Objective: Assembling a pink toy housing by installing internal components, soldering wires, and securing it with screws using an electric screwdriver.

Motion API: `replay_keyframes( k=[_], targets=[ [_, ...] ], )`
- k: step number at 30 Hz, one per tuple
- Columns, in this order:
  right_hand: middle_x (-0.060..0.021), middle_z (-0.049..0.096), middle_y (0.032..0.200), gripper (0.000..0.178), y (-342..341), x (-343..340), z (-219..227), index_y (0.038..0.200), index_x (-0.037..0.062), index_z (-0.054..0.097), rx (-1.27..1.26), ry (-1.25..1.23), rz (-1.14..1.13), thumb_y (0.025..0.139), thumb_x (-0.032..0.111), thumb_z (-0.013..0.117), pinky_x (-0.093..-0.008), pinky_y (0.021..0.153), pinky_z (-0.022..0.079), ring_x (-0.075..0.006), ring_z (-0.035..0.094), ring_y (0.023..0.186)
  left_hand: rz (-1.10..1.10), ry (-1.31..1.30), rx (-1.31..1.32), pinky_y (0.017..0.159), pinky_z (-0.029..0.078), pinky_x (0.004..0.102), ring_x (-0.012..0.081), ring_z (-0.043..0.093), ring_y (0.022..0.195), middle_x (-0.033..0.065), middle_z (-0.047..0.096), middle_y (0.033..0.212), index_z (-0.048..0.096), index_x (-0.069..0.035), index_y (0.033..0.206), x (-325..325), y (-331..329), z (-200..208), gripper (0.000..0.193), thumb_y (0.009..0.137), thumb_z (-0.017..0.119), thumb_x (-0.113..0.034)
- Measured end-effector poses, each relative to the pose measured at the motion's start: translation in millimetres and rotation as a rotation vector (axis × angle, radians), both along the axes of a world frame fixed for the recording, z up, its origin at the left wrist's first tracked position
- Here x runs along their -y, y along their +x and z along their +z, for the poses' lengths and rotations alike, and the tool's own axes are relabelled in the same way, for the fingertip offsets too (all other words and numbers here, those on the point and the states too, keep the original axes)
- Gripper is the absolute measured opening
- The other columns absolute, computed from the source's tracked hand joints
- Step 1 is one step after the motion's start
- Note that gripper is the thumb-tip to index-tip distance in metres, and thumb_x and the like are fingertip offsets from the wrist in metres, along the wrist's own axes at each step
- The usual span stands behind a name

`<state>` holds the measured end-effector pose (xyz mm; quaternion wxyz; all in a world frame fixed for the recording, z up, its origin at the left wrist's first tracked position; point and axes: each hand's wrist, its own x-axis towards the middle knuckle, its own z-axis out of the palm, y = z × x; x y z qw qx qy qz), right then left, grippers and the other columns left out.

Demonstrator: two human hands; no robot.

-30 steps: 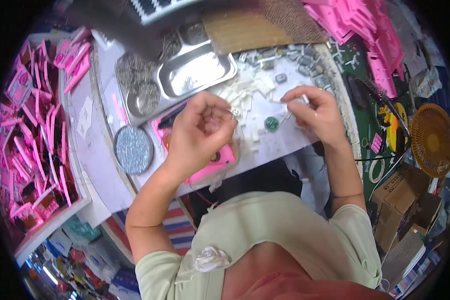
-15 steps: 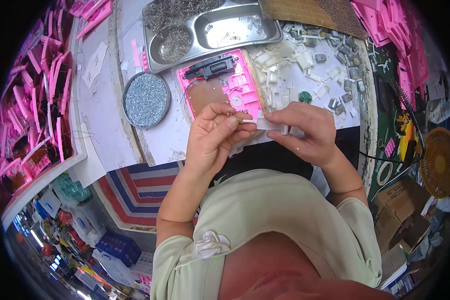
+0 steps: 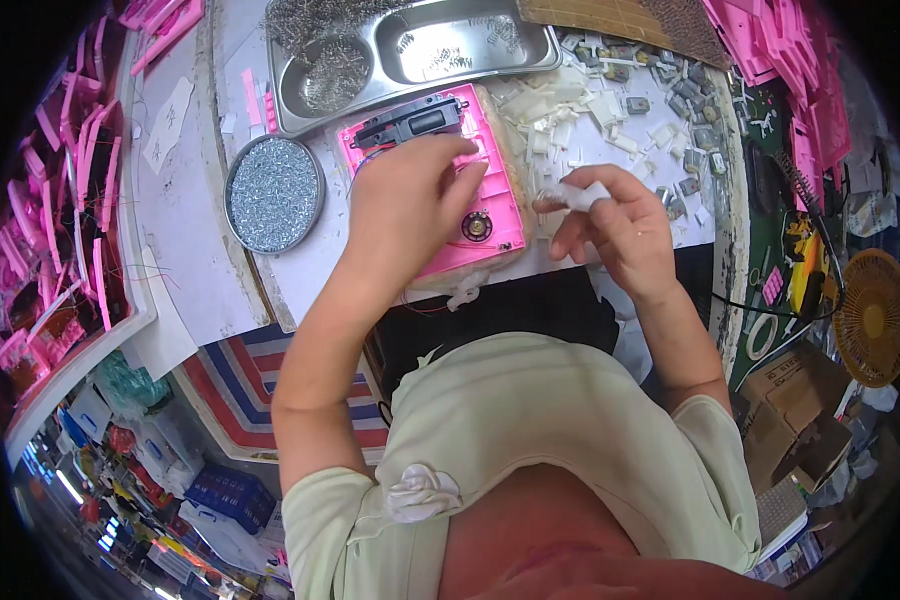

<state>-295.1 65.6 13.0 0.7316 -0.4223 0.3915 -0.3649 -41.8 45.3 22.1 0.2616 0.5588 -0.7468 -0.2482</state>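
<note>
My left hand [image 3: 410,195] is over the pink plastic casing [image 3: 510,185], its thumb and index finger bent toward each other just above the plastic. The other fingertips are hidden under the hand, and what they hold, if anything, does not show. In the casing sit a black plastic module [image 3: 410,122] and a round dark speaker-like part [image 3: 477,226]. To the right of the casing, my right hand [image 3: 625,235] is raised with a small white plastic part [image 3: 578,196] between thumb and fingers; that part is slightly blurred.
A round dish of small metal screws or pins [image 3: 275,195] stands left of the casing. Behind is a metal tray [image 3: 370,95] with springs. White plastic parts [image 3: 560,110] and small grey motors [image 3: 705,140] lie scattered at right. Pink parts [image 3: 70,180] fill a bin at far left.
My hands have parted. The left, which held a small gold-coloured piece against the white part, has moved back over the casing. The right has drawn aside and tilted the white part.
</note>
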Motion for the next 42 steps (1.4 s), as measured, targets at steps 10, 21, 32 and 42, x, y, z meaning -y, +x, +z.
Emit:
replay_keyframes(
  k=[10,21,32,42],
  targets=[
    [-0.0107,0.070,0.111,0.028,1,20,-2,0.119,0.0033,0.060,-0.231,-0.436,-0.104,0.096,0.016,0.068,-0.0261,0.070,0.051,-0.0193,0.067,0.090,0.079,0.046,-0.045,0.064,0.053,0.0356,0.0248,0.069,0.068,0.0116,0.071,0.081,0.072,-0.002,0.097,0,-9,-6,0.014,0.088,0.073,-0.011],
    [-0.0043,0.063,0.099,0.027,39,57,-6,0.096,0.0102,0.070,-0.745,-1.306,0.200,0.071,0.015,0.081,-0.0397,0.081,0.052,-0.0279,0.058,0.095,0.080,-0.326,-0.300,0.065,0.054,0.0310,0.0227,0.067,0.077,0.0110,0.069,0.092,0.069,-0.002,0.095,-38,17,-40,0.020,0.078,0.077,0.006],
    [-0.0074,0.066,0.101,0.029,40,63,-41,0.103,0.0091,0.070,-0.479,-1.185,0.168,0.076,0.014,0.081,-0.0382,0.078,0.049,-0.0284,0.060,0.091,0.082,-0.227,-0.439,0.075,0.054,0.0365,0.0296,0.067,0.084,0.0122,0.072,0.098,0.068,-0.004,0.094,-36,21,-48,0.020,0.077,0.076,0.003],
    [-0.0018,0.064,0.098,0.017,55,52,-19,0.094,0.0108,0.067,-0.788,-1.238,0.260,0.082,0.021,0.075,-0.0368,0.079,0.045,-0.0249,0.058,0.096,-0.224,-0.317,-0.006,0.082,0.054,0.0390,0.0313,0.065,0.093,0.0085,0.073,0.105,0.067,-0.004,0.096,-28,15,-32,0.021,0.077,0.077,-0.004]
  ],
)
